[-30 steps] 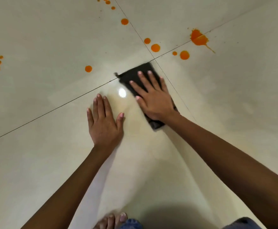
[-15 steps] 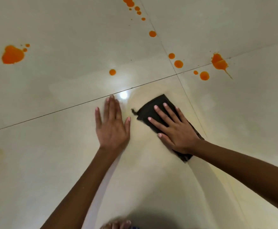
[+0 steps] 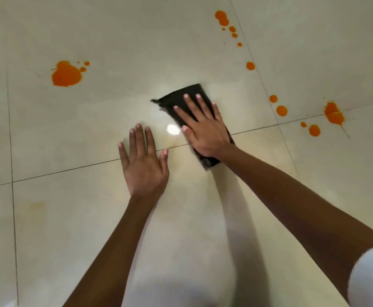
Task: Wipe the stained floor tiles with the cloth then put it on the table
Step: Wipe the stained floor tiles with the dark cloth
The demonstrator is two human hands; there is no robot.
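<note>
Down on the pale floor tiles (image 3: 119,41), a dark cloth (image 3: 190,90) is pressed flat beneath the right hand (image 3: 205,131), its fingers laid straight and spread across the fabric rather than curled round it. The cloth is seen lying across a grout line (image 3: 70,169), with a frayed corner poking out to the left of the fingertips and its near end showing below the wrist. The left hand (image 3: 144,167) is planted palm-down on bare tile just beside it, fingers straight and slightly fanned, with nothing held. A glare spot (image 3: 173,129) is caught between the two hands. Orange stains (image 3: 250,66) are scattered around: a large blotch (image 3: 66,74) well to the left, a trail of drops (image 3: 224,21) at the top, and a splash (image 3: 334,114) with round drops (image 3: 281,110) to the right, all apart from the cloth. A white sleeve (image 3: 371,278) is visible at the lower right edge.
</note>
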